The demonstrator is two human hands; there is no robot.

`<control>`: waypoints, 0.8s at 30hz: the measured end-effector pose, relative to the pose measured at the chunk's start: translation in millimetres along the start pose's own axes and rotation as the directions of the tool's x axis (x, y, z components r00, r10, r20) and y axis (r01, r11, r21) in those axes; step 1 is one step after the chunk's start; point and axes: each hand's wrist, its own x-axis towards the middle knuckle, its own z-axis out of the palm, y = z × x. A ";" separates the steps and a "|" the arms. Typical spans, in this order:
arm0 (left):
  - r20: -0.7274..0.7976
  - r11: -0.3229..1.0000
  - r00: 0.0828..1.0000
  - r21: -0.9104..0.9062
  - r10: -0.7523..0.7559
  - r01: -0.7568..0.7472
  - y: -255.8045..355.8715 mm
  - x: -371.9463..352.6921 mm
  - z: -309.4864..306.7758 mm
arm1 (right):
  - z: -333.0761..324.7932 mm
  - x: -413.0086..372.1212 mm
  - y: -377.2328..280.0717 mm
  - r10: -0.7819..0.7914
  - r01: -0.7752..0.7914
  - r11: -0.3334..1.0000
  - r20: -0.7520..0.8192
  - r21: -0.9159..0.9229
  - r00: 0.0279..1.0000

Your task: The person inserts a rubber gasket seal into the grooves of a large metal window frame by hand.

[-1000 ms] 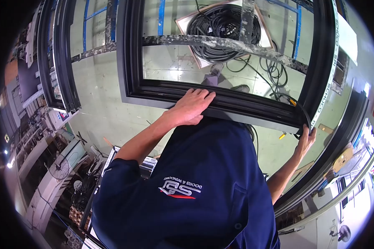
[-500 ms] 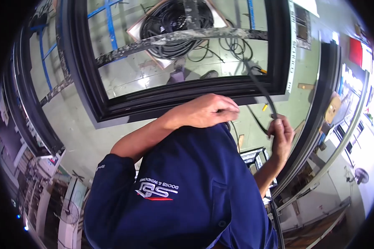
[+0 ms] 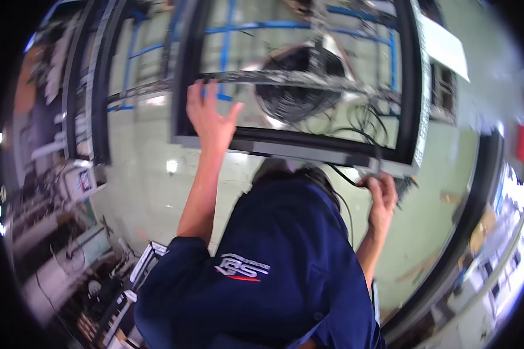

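Note:
A large black rectangular frame lies in front of me. My left hand is over its near left corner, fingers spread and pointing away from me; whether it touches the frame is unclear. Just beyond the near right part of the frame's edge, my right hand pinches a thin black strip. The strip runs from these fingers to the frame's near edge, and more of it seems to pass over the frame toward loose loops seen through the opening.
Below the frame, a coil of black strip sits in a box, crossed by stained support bars and blue bars. More dark frames stand at the left. A long dark profile lies at the right.
My left hand has moved left and away from my chest, onto the frame's left side, with its fingers now spread. The view has shifted; my right hand still holds the strip, now nearer the frame.

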 end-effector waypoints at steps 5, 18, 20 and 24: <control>0.321 0.801 0.784 -0.109 -0.532 0.588 -208.6 -0.1 11.5 | -21.1 14.1 4.7 -0.093 0.093 0.996 0.011 0.009 0.996; 0.647 0.591 0.678 -0.410 -0.349 0.695 -225.5 1.8 -20.1 | 53.4 13.6 -7.1 -0.087 0.086 0.996 -0.050 -0.011 0.995; 0.661 0.574 0.665 -0.411 -0.348 0.709 -235.4 -1.0 -14.1 | 62.6 14.8 -10.1 -0.094 0.094 0.996 -0.076 -0.006 0.993; 0.644 0.573 0.682 -0.429 -0.347 0.698 -242.5 -13.0 -9.3 | 72.4 14.8 -7.7 -0.069 0.074 0.997 -0.134 0.030 0.989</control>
